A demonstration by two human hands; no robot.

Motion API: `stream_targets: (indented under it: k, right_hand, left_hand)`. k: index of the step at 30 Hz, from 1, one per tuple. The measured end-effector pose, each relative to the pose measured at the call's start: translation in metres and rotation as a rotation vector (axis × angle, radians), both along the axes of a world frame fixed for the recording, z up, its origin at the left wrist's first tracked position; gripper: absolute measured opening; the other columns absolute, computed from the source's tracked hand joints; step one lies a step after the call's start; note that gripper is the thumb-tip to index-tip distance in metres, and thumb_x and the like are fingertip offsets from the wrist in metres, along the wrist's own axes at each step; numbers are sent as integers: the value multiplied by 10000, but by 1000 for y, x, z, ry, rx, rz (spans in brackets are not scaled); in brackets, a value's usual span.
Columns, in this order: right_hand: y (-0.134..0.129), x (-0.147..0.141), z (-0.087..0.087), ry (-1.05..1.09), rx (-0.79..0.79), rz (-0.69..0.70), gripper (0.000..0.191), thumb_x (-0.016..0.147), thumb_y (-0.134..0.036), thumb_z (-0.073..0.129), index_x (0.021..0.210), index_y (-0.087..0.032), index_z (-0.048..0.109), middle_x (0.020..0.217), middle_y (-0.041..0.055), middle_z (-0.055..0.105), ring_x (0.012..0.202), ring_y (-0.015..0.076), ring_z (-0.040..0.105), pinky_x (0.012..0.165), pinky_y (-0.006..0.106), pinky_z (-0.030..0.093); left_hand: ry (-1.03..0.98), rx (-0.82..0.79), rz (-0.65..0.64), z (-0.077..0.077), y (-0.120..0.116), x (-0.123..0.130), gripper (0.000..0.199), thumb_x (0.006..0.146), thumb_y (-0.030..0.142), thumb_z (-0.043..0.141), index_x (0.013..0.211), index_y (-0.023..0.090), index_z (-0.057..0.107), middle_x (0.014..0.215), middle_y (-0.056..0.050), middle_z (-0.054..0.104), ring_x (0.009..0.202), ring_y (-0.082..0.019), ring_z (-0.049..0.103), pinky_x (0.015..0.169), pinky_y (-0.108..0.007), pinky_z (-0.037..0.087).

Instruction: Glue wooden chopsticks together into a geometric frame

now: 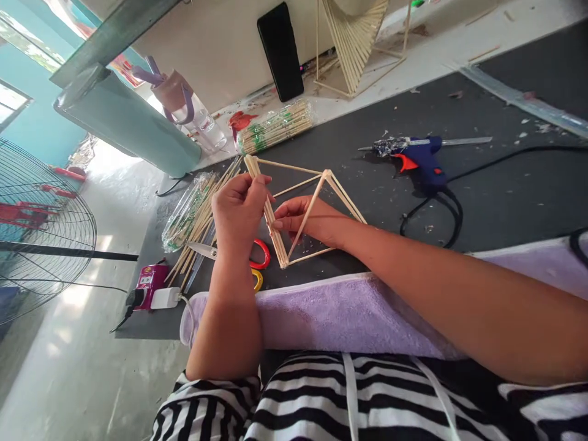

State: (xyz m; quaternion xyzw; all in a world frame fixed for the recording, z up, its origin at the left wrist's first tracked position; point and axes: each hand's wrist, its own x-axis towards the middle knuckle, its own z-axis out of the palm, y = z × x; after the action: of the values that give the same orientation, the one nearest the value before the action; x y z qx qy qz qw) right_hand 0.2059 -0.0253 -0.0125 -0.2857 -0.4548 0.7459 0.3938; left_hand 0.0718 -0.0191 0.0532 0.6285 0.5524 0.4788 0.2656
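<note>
A small open frame of pale bamboo sticks (278, 245) is held tilted above the dark tabletop, its left side a dense row of sticks lying side by side. My left hand (241, 205) pinches the upper part of that row between thumb and fingers. Reaching inside the frame, my right hand (305, 217) grips the same row lower down with its thumb and fingertips. Scissors (261, 254) with red and yellow handles lie partly hidden under my left forearm. Loose bamboo sticks (199, 229) lie to the left of my left hand.
A blue glue gun (420, 156) with a cord rests at right. Behind are a wrapped stick bundle (278, 127), a phone (281, 52), a finished-looking stick structure (356, 49) and a bottle (206, 128). A purple towel (321, 312) lines the near edge; a magenta power adapter (149, 285) sits left.
</note>
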Motion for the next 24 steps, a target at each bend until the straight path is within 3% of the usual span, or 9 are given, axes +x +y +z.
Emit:
stream_targets:
  k: [9, 16, 21, 24]
  right_hand:
    - [-3, 0, -1, -46, 91, -42, 309, 690, -427, 798, 785, -162, 672, 672, -30, 616, 539, 70, 521, 508, 215, 441]
    - [-2, -1, -4, -51, 112, -47, 361, 678, -455, 817, 759, -165, 617, 620, -49, 578, 513, 62, 503, 491, 201, 400]
    - [0, 0, -10, -54, 115, -28, 357, 696, -448, 814, 861, -169, 662, 741, -23, 647, 549, 69, 537, 525, 212, 444]
    - [0, 0, -10, -69, 124, -15, 386, 704, -472, 805, 911, -168, 689, 805, 2, 686, 554, 68, 523, 519, 209, 440]
  left_hand:
    - [-91, -271, -311, 6, 2, -20, 162, 715, 257, 771, 775, 159, 657, 632, 7, 609, 500, -84, 511, 430, -204, 370]
    - [-87, -364, -369, 13, 0, -22, 165, 655, 153, 796, 702, 155, 638, 573, 15, 570, 486, -94, 511, 434, -214, 375]
    - [-91, -415, -377, 16, -2, -24, 254, 579, 98, 851, 689, 170, 634, 571, 17, 570, 491, -105, 526, 422, -210, 355]
    - [-44, -407, -392, 15, -3, -25, 209, 629, 131, 829, 693, 174, 635, 573, 9, 579, 482, -111, 532, 414, -216, 357]
